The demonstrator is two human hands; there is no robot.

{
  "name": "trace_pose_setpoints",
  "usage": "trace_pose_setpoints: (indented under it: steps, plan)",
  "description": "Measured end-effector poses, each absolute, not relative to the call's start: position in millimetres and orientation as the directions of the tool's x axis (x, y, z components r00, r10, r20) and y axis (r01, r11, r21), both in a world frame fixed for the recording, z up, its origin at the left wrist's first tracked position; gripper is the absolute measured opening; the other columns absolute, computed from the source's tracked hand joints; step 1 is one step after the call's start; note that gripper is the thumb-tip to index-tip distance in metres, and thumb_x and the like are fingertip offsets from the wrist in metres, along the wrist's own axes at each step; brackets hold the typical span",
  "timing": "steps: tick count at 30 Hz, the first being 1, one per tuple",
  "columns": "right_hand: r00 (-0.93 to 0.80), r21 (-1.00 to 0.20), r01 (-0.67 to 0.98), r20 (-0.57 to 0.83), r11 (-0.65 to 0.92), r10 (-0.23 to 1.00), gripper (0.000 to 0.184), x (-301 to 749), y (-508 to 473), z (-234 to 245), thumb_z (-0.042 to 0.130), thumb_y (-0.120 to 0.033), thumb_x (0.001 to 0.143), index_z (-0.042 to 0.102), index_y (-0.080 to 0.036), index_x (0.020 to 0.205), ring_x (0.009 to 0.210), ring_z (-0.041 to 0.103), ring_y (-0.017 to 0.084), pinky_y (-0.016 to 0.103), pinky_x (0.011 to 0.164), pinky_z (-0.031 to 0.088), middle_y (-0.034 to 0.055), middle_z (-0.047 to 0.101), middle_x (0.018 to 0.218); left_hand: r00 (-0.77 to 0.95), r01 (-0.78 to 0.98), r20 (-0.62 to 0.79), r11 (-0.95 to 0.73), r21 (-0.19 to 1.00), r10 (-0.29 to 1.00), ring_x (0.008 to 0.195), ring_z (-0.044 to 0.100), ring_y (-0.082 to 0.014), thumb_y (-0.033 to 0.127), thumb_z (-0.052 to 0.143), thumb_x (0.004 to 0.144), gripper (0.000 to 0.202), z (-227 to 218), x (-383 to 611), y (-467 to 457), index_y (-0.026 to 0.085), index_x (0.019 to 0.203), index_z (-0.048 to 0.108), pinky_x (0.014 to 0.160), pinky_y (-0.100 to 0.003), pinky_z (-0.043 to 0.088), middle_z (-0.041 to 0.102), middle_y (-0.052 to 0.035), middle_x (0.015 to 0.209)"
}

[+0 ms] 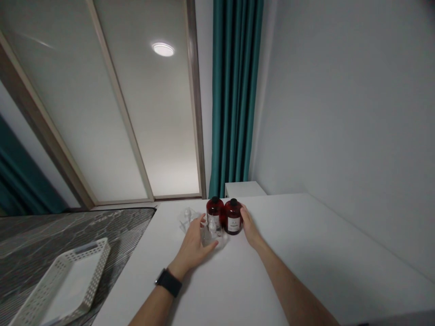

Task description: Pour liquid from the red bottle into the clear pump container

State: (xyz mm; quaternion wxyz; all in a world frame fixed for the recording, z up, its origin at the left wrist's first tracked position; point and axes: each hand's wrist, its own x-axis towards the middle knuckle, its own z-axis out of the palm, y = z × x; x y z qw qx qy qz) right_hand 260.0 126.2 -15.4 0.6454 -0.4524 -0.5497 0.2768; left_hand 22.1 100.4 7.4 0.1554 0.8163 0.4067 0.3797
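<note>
Two dark red bottles with black caps stand side by side on a white table: the left bottle and the right bottle. My right hand rests against the right side of the right bottle. My left hand, with a black watch on the wrist, is curled around a small clear plastic bottle in front of the red ones. Another clear plastic piece lies just left of my left hand.
A white perforated tray sits on a dark patterned surface at the lower left. Teal curtains hang behind the table, with a small white stand below them. A wall runs along the table's right side.
</note>
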Motion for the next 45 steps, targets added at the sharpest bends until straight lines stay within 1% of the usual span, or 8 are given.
trace_pose_setpoints:
  steps: [4,10,17,23,28,34,38,45]
  plan:
    - [0.183,-0.910,0.060,0.415,0.411,0.891,0.064,260.3,122.9,-17.9,0.036,-0.069,0.096,0.060,-0.019,0.127,0.119,0.064,0.024,0.042,0.101,0.050,0.0095,0.070,0.127,0.388,0.552,0.497,-0.628,0.549,0.776,0.120,0.054,-0.0327,0.035,0.069,0.084,0.085,7.3,19.7,100.2,0.019,0.153,0.021,0.102,-0.054,0.048,0.049,-0.0165,0.137]
    - [0.088,-0.915,0.031,0.404,0.403,0.911,0.055,254.4,99.4,-7.9,0.041,-0.066,0.096,0.066,-0.021,0.114,0.114,0.065,0.025,0.042,0.106,0.047,0.0071,0.073,0.118,0.370,0.531,0.617,-0.703,0.473,0.695,0.123,0.051,-0.0311,0.025,0.059,0.087,0.083,4.2,19.5,101.2,0.019,0.155,0.013,0.106,-0.055,0.043,0.043,-0.0173,0.140]
    - [-0.066,-0.882,0.066,0.462,0.466,0.884,0.050,237.7,78.2,8.4,0.040,-0.059,0.099,0.064,-0.022,0.121,0.122,0.060,0.026,0.042,0.108,0.045,0.0087,0.069,0.125,0.162,0.591,0.820,-0.719,0.364,0.549,0.118,0.052,-0.0314,0.015,0.050,0.087,0.052,17.9,16.5,94.6,0.019,0.137,0.041,0.101,-0.052,0.045,0.054,-0.0144,0.125]
    - [-0.127,-0.884,0.046,0.457,0.466,0.880,0.050,230.1,70.9,10.1,0.045,-0.055,0.099,0.053,-0.024,0.137,0.126,0.059,0.027,0.045,0.108,0.045,0.0112,0.064,0.135,0.275,0.559,0.827,-0.781,0.277,0.490,0.110,0.058,-0.0298,0.018,0.048,0.093,0.044,24.0,23.3,75.8,0.022,0.136,0.045,0.095,-0.049,0.048,0.064,-0.0121,0.118]
    - [-0.232,-0.877,0.048,0.455,0.478,0.859,0.062,216.3,62.3,11.0,0.052,-0.060,0.095,0.044,-0.024,0.145,0.117,0.064,0.028,0.044,0.099,0.051,0.0116,0.068,0.126,0.310,0.398,0.798,-0.833,0.384,0.516,0.120,0.057,-0.0287,0.024,0.045,0.099,0.041,25.7,33.2,69.1,0.023,0.139,0.049,0.102,-0.050,0.047,0.064,-0.0123,0.128]
    - [-0.255,-0.878,0.037,0.453,0.476,0.854,0.080,206.4,61.1,11.1,0.056,-0.074,0.086,0.041,-0.022,0.145,0.118,0.062,0.030,0.042,0.094,0.050,0.0153,0.062,0.134,0.322,0.196,0.628,-0.698,0.688,0.709,0.113,0.063,-0.0256,0.035,0.043,0.103,0.037,44.6,36.9,64.4,0.024,0.136,0.054,0.101,-0.044,0.050,0.069,-0.0101,0.120]
    - [-0.243,-0.878,0.044,0.454,0.477,0.857,0.086,207.0,61.7,11.8,0.056,-0.080,0.081,0.043,-0.022,0.143,0.110,0.063,0.029,0.043,0.094,0.049,0.0133,0.067,0.122,0.343,0.185,0.562,-0.640,0.745,0.753,0.108,0.062,-0.0269,0.044,0.047,0.100,0.031,54.8,35.8,64.2,0.023,0.111,0.067,0.097,-0.043,0.051,0.068,-0.0105,0.112]
    - [-0.197,-0.880,0.071,0.448,0.469,0.872,0.087,205.0,61.5,11.3,0.057,-0.081,0.079,0.046,-0.022,0.141,0.089,0.065,0.026,0.038,0.081,0.051,0.0074,0.067,0.098,0.292,0.145,0.558,-0.612,0.777,0.777,0.099,0.061,-0.0252,0.044,0.047,0.100,0.027,55.1,39.9,63.2,0.022,0.100,0.064,0.091,-0.040,0.051,0.065,-0.0088,0.102]
